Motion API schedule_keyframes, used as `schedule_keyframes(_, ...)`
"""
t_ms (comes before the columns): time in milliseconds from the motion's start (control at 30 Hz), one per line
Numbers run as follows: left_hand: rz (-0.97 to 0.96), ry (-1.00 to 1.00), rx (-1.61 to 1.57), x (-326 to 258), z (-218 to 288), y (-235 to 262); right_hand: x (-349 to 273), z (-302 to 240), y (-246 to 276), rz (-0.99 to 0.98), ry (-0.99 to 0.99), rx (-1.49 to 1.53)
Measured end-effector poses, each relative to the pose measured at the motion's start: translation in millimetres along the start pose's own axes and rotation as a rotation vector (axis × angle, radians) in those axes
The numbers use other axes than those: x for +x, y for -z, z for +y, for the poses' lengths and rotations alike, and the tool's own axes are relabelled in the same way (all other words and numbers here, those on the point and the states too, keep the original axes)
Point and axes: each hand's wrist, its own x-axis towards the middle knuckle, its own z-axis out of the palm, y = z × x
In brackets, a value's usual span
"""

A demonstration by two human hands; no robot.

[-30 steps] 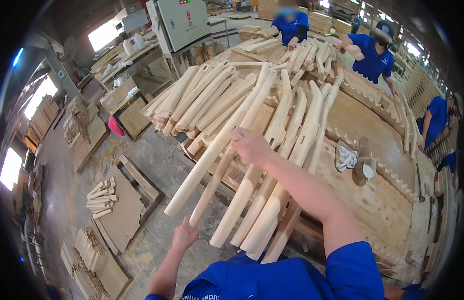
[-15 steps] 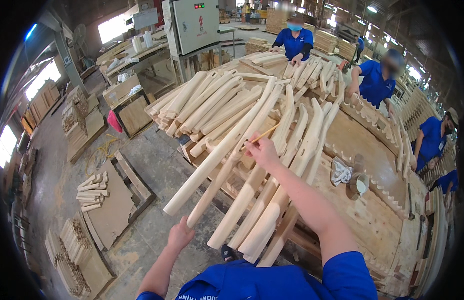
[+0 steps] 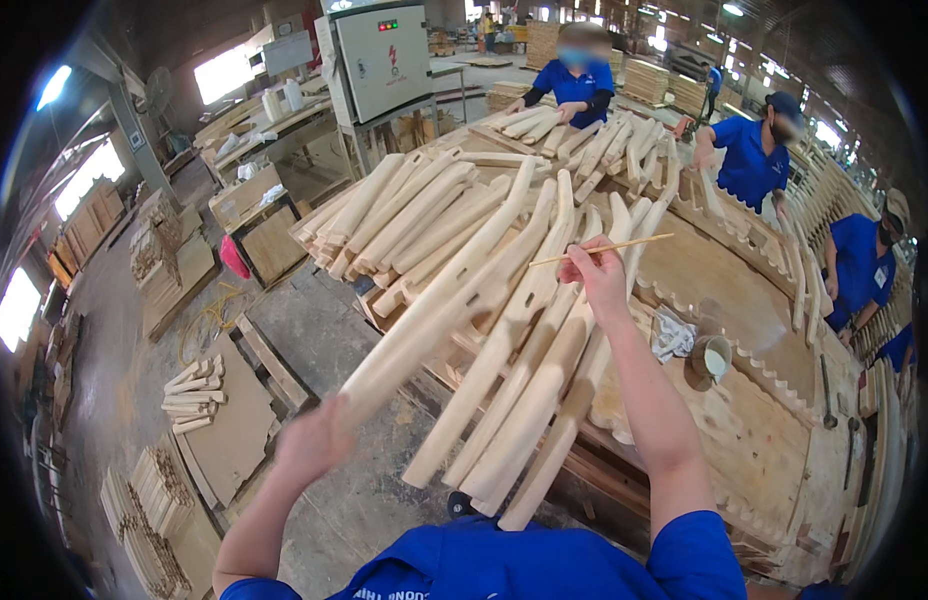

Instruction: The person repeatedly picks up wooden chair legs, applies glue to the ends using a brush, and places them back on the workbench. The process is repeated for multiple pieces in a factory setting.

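Note:
My left hand (image 3: 312,440), smeared by motion, is closed around the near end of a long, pale curved wooden piece (image 3: 424,315) at the left of the row. A small slot shows in that piece. My right hand (image 3: 598,278) pinches a thin wooden stick (image 3: 634,243) and hovers over the row. Beneath it several similar slotted wooden pieces (image 3: 519,400) lie side by side, their near ends jutting past the table edge. To the right of my forearm stand a cup of whitish liquid (image 3: 712,358) and a crumpled white rag (image 3: 674,335).
A heap of wooden pieces (image 3: 404,215) lies beyond the row. Notched wooden strips (image 3: 754,365) run along the table (image 3: 719,445) at right. Co-workers in blue (image 3: 576,92) stand at the far and right sides. A pallet with short pieces (image 3: 224,430) is on the floor at left.
My right hand has lifted off the wooden piece and moved right and up with the stick. My left hand has moved left and slightly down, shifting the left wooden pieces.

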Motion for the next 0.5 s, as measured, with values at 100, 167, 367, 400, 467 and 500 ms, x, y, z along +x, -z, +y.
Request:
schedule_keyframes(100, 0.263, -0.107, 0.664, -4.0, 39.0, -0.4, -14.8, 2.5, 9.3, 0.043, -0.011, 0.038)
schedule_keyframes(167, 0.252, -0.135, 0.74, -5.3, 47.4, -1.5, -22.9, 4.5, 13.0, 0.022, -0.031, 0.007)
schedule_keyframes(367, 0.137, -0.137, 0.79, -5.7, 69.4, -15.9, -31.2, -4.3, 35.7, 0.033, -0.073, 0.039)
schedule_keyframes(400, -0.019, -0.257, 0.627, -15.9, 73.3, -20.1, -32.2, -5.8, 39.3, 0.024, -0.093, 0.048)
schedule_keyframes(467, 0.369, -0.227, 0.588, -16.4, 67.4, -6.1, -44.9, -6.6, 45.8, 0.022, -0.153, 0.056)
schedule_keyframes(500, 0.551, -0.211, 0.565, -15.3, 64.6, -0.4, -42.5, -7.0, 47.2, 0.024, -0.149, 0.058)
